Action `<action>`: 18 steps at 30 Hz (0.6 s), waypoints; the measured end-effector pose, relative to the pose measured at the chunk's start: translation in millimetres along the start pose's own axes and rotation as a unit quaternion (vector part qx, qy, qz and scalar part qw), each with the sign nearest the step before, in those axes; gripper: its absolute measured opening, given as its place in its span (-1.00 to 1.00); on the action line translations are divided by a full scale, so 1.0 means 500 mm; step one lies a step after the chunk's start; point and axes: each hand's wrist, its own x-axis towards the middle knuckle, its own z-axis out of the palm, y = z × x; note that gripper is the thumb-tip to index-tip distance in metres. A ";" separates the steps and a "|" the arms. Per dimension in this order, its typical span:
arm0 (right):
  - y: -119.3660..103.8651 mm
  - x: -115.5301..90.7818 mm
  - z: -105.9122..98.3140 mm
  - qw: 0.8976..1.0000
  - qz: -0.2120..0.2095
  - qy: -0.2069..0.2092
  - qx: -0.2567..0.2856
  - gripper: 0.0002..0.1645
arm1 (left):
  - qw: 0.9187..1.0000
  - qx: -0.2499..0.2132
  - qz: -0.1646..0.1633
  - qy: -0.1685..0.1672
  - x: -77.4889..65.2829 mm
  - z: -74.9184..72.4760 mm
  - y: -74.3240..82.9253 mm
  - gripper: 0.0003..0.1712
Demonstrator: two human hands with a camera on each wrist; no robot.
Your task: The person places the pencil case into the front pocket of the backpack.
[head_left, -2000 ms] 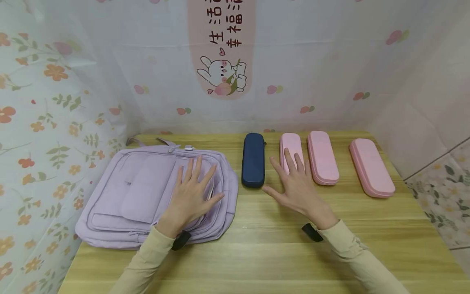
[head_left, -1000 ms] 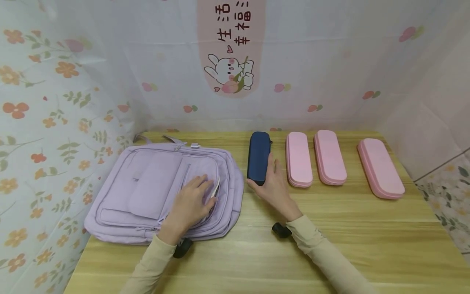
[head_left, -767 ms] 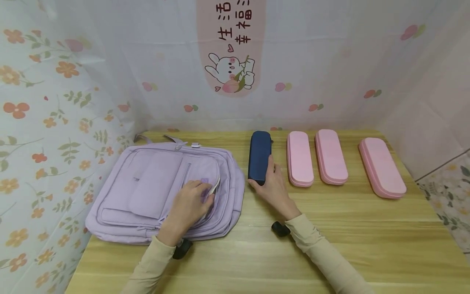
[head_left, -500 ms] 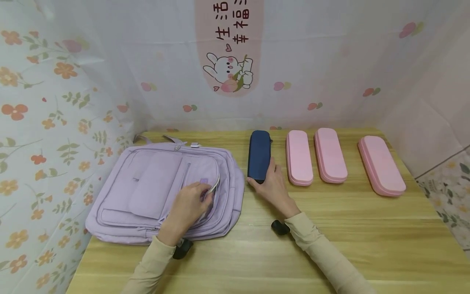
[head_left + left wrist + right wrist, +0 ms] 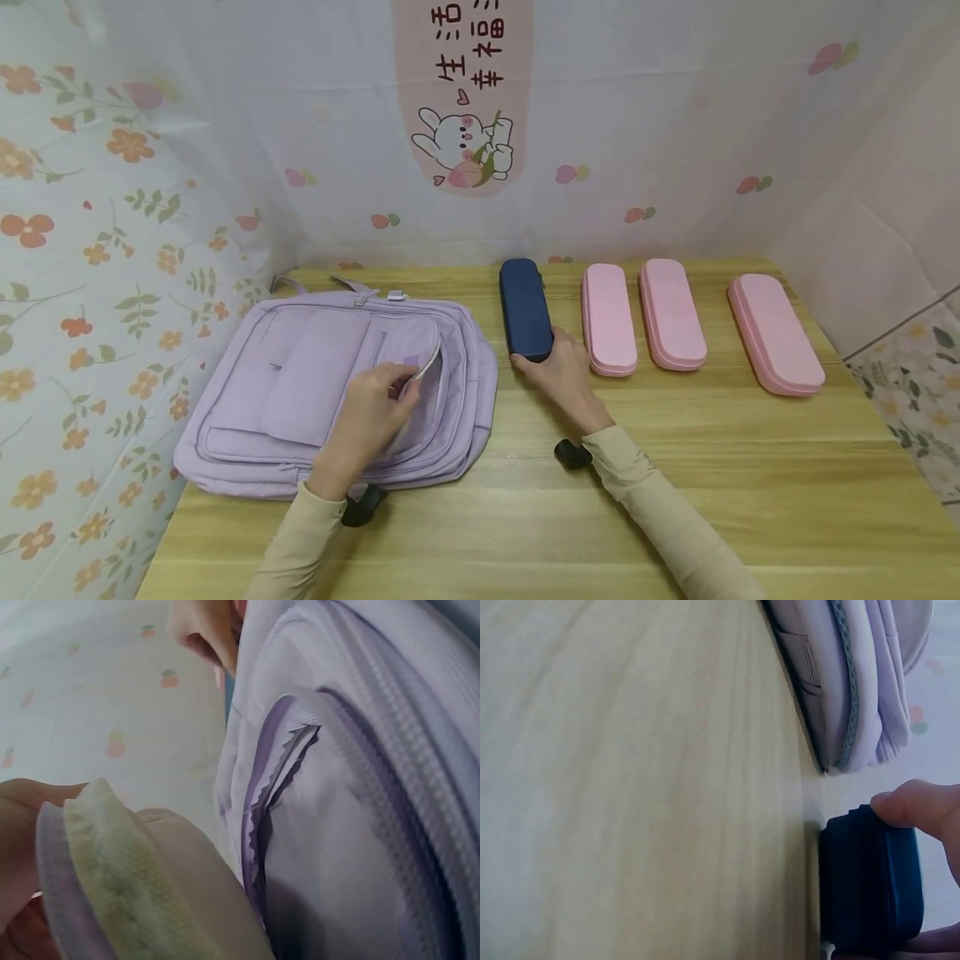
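Observation:
A lavender backpack lies flat on the left of the table, its front pocket unzipped. My left hand pinches the edge of the pocket flap and lifts it, so the pocket's opening shows. In the left wrist view the flap's edge sits between thumb and fingers, with the zipper teeth beyond. My right hand grips the near end of a navy zippered pencil case, thumb on its left side and fingers on its right. The right wrist view shows the thumb on the case's edge, close over the wood.
Three pink pencil cases stand in a row to the right: one beside my right hand, another, and a third farther off. The wooden table ends at a patterned curtain behind and at the left.
Both hands came down from hovering with spread fingers. My right hand took hold of the navy case, whose far end has swung slightly left. My left hand has raised the pocket flap.

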 end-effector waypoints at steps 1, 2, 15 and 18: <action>0.001 0.000 0.000 1.000 0.003 0.003 0.002 -0.10 | 1.000 -0.005 -0.002 0.004 0.000 -0.004 -0.001 -0.83; 0.003 0.000 0.000 1.000 0.005 0.007 0.005 -0.09 | 1.000 -0.009 -0.003 0.008 0.001 -0.008 -0.002 -0.82; 0.018 -0.014 -0.025 0.997 0.027 0.001 0.068 -0.01 | 0.997 -0.035 -0.028 0.062 0.016 -0.072 -0.018 -0.83; 0.008 -0.016 -0.040 0.996 0.028 0.000 0.086 -0.02 | 0.996 -0.026 -0.034 0.073 0.019 -0.086 -0.023 -0.83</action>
